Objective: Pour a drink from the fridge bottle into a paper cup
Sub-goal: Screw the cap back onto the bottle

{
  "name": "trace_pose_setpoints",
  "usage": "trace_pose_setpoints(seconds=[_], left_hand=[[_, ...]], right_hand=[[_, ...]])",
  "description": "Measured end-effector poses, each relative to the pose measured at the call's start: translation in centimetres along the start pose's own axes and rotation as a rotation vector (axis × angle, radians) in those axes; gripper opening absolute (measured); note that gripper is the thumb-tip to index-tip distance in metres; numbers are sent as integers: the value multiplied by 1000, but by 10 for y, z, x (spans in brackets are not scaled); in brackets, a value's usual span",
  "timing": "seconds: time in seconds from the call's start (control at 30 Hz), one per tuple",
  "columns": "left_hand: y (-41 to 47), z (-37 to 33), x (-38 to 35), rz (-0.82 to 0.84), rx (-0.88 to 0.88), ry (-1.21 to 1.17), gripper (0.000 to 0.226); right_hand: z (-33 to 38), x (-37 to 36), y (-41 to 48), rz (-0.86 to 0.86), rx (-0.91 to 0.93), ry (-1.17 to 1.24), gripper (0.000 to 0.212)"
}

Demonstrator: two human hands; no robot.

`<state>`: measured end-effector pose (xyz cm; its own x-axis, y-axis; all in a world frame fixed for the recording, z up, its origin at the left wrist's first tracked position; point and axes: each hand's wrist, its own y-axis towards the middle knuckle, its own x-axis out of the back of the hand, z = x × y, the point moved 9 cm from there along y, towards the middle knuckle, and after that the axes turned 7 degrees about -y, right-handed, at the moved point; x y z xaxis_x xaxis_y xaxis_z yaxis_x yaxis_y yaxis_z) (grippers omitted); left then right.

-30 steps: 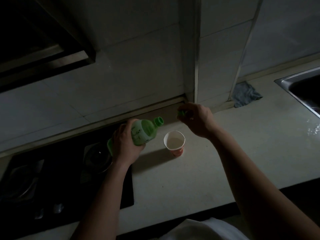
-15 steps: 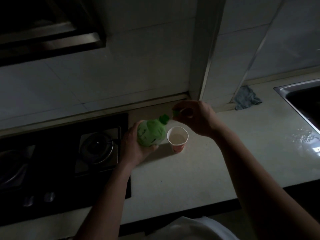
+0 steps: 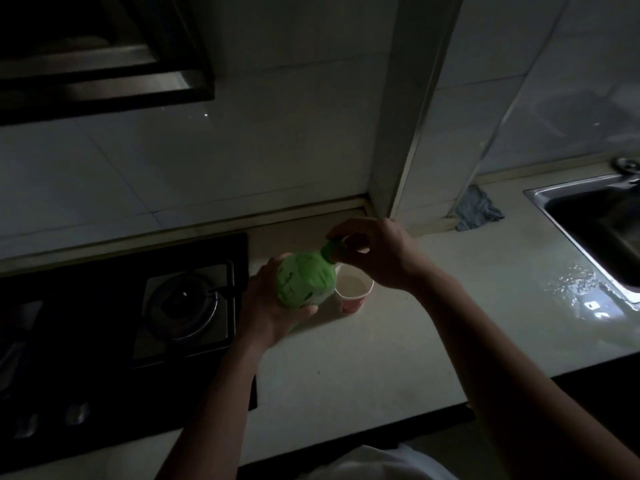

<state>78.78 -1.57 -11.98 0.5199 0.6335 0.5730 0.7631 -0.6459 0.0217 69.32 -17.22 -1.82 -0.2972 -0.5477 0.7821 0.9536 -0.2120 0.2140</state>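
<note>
left hand (image 3: 266,306) grips green bottle (image 3: 306,282); right hand (image 3: 375,251) pinches cap (image 3: 330,249); filled paper cup (image 3: 353,294) beside, partly hidden.

One view only, from a camera worn on the person's head, looking forward and steeply down onto the table (image 3: 398,341) at close, arm's-reach range. Both forearms enter from the bottom edge. The wide lens takes in the tiled wall (image 3: 277,133) ahead, the stove (image 3: 187,303) on the left and the sink (image 3: 595,216) at the right edge.
</note>
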Motion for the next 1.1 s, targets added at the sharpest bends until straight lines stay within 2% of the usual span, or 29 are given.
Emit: trace_pose_setpoints(seconds=[0.2,0.37,0.57,0.7,0.93,1.1], left_hand=[[0,2,6,16,-11,-43,100],[-2,3,12,66,1,-123,103],[2,-5,16,197,33,-166,101],[7,-7,18,192,34,-141,103],[6,-11,21,202,22,-149,100],[6,-17,19,238,31,-174,95]], right_hand=[[5,-2,4,-14,6,-13,27],[9,-5,6,20,28,6,30],[19,4,9,-13,102,49,32],[23,8,12,-40,116,68,33],[19,4,9,17,127,76,32],[23,8,7,-72,148,72,34]])
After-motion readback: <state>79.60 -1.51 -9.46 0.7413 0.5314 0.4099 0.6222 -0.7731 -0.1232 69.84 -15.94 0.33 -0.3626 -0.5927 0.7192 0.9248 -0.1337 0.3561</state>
